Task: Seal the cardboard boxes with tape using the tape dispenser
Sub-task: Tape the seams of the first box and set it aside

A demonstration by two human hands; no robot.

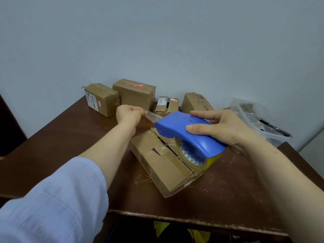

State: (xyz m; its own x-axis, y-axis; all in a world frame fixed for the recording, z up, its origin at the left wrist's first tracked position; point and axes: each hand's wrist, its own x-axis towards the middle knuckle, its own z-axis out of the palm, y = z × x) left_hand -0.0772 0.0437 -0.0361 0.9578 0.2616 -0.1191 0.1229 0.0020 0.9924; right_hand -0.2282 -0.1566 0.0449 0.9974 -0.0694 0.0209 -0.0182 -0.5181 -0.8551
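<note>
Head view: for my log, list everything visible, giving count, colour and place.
tape dispenser: one, blue, held over the table centre
tape roll: one, yellowish, inside the dispenser
tape strip: one, clear, pulled leftward from the dispenser's front
near box: one, brown, table centre, top seam gaping
back boxes: four, brown, along the wall
plastic container: one, clear, table's right edge
pen: one, black, at the container
table: one, dark brown
left hand: pinches the tape strip; pale blue sleeve
right hand: grips the tape dispenser
</note>
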